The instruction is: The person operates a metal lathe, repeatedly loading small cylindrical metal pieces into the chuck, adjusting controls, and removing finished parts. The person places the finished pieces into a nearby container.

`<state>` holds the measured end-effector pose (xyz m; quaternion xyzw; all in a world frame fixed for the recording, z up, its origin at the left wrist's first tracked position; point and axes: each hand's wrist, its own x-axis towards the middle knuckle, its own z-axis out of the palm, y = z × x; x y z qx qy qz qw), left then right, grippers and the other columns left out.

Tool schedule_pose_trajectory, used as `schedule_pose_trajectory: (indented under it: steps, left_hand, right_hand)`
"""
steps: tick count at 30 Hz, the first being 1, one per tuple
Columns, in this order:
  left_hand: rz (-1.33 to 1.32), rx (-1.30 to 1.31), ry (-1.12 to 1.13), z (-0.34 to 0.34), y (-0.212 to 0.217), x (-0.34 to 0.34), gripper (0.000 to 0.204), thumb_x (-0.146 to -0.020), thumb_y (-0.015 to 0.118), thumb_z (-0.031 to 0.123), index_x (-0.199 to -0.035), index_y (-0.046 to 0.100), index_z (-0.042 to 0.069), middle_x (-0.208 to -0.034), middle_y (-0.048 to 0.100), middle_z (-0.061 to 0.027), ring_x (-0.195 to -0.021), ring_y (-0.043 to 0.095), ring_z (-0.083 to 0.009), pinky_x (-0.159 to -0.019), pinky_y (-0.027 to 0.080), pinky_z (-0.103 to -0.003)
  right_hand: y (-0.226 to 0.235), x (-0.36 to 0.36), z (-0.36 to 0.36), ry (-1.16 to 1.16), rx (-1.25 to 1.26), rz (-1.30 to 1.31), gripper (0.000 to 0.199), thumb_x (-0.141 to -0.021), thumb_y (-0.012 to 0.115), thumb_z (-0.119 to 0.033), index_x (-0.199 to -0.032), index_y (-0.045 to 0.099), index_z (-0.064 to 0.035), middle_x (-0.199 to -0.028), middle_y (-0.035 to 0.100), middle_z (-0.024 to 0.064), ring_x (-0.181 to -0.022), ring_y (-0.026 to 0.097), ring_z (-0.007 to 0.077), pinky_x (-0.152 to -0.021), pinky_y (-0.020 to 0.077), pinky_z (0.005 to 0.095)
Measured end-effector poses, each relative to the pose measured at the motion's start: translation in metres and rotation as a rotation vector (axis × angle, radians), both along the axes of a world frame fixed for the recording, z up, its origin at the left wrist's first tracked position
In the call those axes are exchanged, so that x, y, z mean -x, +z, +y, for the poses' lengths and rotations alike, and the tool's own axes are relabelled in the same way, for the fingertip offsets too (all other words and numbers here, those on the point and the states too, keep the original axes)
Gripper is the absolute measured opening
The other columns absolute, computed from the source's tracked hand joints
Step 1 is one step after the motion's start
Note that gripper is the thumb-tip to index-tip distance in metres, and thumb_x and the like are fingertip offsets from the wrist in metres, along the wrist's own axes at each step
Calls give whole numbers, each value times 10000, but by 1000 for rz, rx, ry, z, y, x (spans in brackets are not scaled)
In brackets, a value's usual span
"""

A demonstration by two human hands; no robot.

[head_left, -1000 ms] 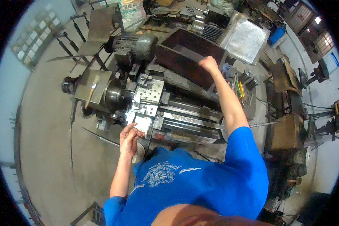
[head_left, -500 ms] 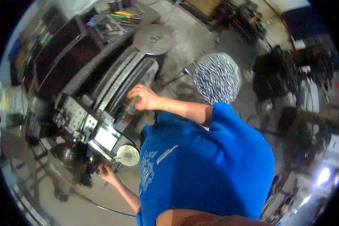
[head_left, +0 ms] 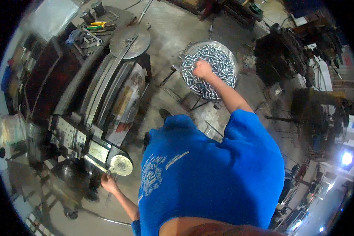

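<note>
Short, shiny metal pins are heaped in a round tray. Right hand is held at the heap, fingers curled in; any grip can't be told. Left hand is held near pale disc, finger gap unclear.

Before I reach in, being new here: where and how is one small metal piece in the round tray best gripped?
Probably pinch a topmost metal piece across its slender middle, coming from above: they lie jumbled in the round tray, neighbours crowding their sides, upper surfaces exposed.
</note>
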<state>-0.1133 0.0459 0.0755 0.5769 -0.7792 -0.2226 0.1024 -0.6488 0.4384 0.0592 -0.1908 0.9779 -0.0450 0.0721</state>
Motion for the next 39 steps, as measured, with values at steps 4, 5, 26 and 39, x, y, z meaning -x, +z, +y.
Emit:
schedule_pose_trajectory:
  steps: [4, 5, 26, 39]
  left_hand:
    - [168, -185, 116, 0, -3, -4, 166, -780, 494, 66, -881, 553, -51, -675, 561, -91, -538, 524, -132, -436, 395, -263]
    - [290, -309, 210, 2, -3, -3, 155, -779, 496, 71, -870, 555, -40, -657, 551, -83, -528, 518, -126, -406, 380, -259]
    - [503, 163, 170, 43, 104, 57, 209, -754, 567, 173, -885, 606, 15, -777, 618, -140, -711, 612, -220, -626, 461, -295]
    - [700, -242, -124, 77, 111, 83, 280, -818, 534, 264, -851, 606, -4, -638, 590, -64, -572, 543, -84, -520, 432, -252]
  right_hand:
    - [-25, 62, 13, 28, -119, -63, 298, -591, 562, -258, -756, 626, -18, -907, 577, 185, -827, 569, 303, -751, 462, 356]
    - [-32, 75, 10, 55, -142, -124, 306, -597, 556, -254, -770, 625, -12, -919, 577, 194, -836, 569, 302, -757, 460, 355]
    - [18, -6, -95, 722, 747, -325, 306, -632, 563, -65, -925, 612, 5, -848, 585, 69, -925, 525, 199, -805, 414, 281]
    - [178, -287, -286, 1692, 704, -573, 334, -498, 554, -82, -826, 595, -27, -998, 504, 154, -894, 506, 311, -773, 427, 360]
